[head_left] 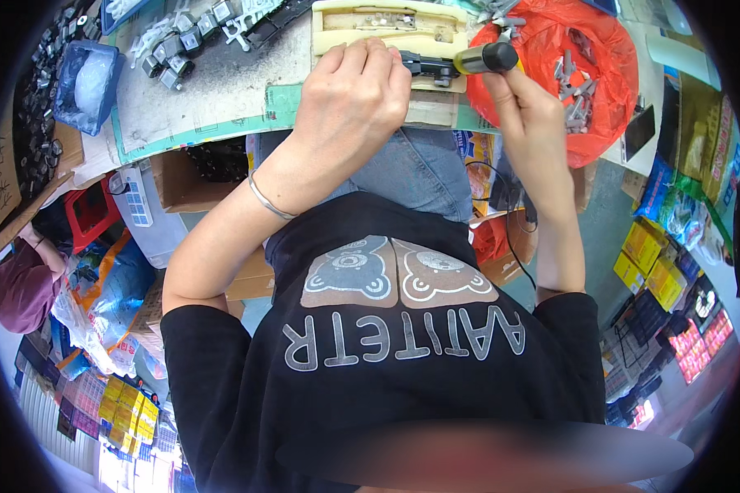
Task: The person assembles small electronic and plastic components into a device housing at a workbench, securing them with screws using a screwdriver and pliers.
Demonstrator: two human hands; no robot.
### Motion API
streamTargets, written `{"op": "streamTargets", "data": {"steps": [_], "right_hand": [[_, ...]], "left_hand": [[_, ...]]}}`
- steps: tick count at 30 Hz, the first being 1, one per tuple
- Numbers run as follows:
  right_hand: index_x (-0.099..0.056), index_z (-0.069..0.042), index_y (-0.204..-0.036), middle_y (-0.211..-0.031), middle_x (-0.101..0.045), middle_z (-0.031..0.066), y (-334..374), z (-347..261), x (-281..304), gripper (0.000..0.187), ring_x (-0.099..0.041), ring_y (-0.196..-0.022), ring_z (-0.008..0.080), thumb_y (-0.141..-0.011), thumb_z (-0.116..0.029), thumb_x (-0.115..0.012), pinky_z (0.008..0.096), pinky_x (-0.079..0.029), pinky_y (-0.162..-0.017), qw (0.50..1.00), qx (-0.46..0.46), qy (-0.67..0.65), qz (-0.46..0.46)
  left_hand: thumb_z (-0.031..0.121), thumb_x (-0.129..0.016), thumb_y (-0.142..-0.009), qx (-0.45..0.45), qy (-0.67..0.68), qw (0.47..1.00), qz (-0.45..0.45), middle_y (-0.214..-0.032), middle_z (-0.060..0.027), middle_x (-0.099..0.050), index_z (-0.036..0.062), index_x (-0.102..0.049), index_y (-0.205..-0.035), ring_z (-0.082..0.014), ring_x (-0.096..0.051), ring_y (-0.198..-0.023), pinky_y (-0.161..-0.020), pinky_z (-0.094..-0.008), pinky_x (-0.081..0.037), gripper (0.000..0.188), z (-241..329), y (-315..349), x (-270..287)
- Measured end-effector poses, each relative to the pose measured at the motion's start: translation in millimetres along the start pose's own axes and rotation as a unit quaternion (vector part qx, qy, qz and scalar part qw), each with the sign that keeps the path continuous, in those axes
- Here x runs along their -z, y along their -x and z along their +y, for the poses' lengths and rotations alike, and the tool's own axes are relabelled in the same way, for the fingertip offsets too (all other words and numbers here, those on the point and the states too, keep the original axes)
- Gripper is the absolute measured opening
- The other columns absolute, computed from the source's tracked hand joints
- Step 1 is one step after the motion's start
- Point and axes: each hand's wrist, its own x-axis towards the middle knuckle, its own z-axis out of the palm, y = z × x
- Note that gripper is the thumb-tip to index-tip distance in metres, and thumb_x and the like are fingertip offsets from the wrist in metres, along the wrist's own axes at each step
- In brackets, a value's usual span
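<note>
My right hand (534, 119) is closed around a screwdriver (487, 58) with a dark and yellow handle, lying level and pointing left. Its tip end meets a black part (429, 66) with a small knob-like piece on its underside. Bent over the left end of that part, my left hand (358, 90) grips it, and the fingers hide most of that end. Behind both hands lies a cream-coloured block-shaped fixture (329, 25) with a long recess that has small bits in it. Whether the black part rests on the fixture I cannot tell.
A red plastic bag (608, 49) with grey parts lies to the right. Dark and grey parts (191, 37) are piled at the back left, near a blue tray (67, 111). A phone-like dark slab (640, 133) lies at the right edge. Another person's arm (49, 251) shows far left.
</note>
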Motion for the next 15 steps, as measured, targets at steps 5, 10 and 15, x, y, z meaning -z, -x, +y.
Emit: {"op": "streamTargets", "data": {"steps": [5, 10, 15], "right_hand": [[-0.063, 0.000, -0.100, -0.074, -0.061, 0.0156, 5.8, -28.4, 0.5, 0.018, -0.060, -0.064, 0.0316, -0.091, -0.014, -0.056, 0.0359, -0.046, -0.056, 0.995, 0.008, -0.083, 0.052], [-0.063, -0.002, -0.105, -0.074, -0.062, 0.0138, 2.2, -19.5, 1.1, 0.019, -0.061, -0.064, 0.0269, -0.090, -0.014, -0.059, 0.0350, -0.048, -0.057, 0.997, 0.072, -0.011, 0.014], [-0.064, -0.001, -0.099, -0.065, -0.056, 0.0111, 6.3, 1.0, -10.2, 0.017, -0.054, -0.054, 0.0199, -0.092, -0.014, -0.056, 0.0297, -0.042, -0.051, 0.995, 0.085, 0.040, 0.017]], "left_hand": [[0.004, -0.061, -0.071, -0.034, 0.001, 0.995, 0.091, -0.083, -0.0176, -0.064, -0.0035, -0.063, -0.075, -0.0237, -0.062, -0.077, -0.069, -0.0301, -0.049, 0.009, -2.2, 0.3, -7.2], [0.005, -0.062, -0.071, -0.042, -0.032, 0.995, 0.088, -0.086, -0.0191, -0.064, -0.0051, -0.065, -0.080, -0.0258, -0.062, -0.081, -0.072, -0.0308, -0.050, 0.014, -1.3, 2.5, -11.7], [0.006, -0.061, -0.069, -0.028, -0.006, 0.995, 0.095, -0.088, -0.0193, -0.064, -0.0057, -0.065, -0.082, -0.0260, -0.062, -0.082, -0.074, -0.0311, -0.051, 0.017, -0.2, 3.8, -10.7]]}}
